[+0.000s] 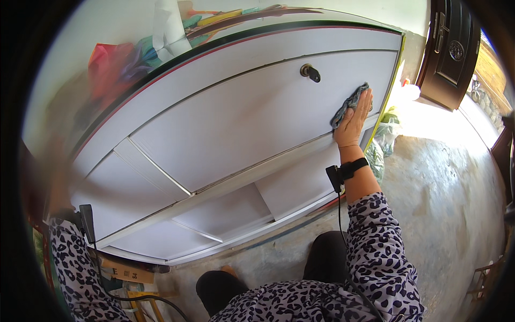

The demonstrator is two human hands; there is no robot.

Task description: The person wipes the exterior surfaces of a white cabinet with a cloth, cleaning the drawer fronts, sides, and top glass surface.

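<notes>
A crumpled grey-blue cloth (348,105) lies under my right hand (353,120), which presses it against the right part of a white cabinet drawer front (257,116). To the left of the cloth, a key (313,75) stands in the drawer's lock. At the far left, my left hand (60,173) is a blur near the cabinet's left end; its fingers and anything in them cannot be made out. Below the drawer are open recesses and white panels (299,185).
Coloured bags (108,68) and a white paper roll (167,32) are on the cabinet top. Plastic bags (386,135) sit beside its right end, near a dark door (450,56). A cardboard box (128,272) lies at lower left. Cables hang from both wrists.
</notes>
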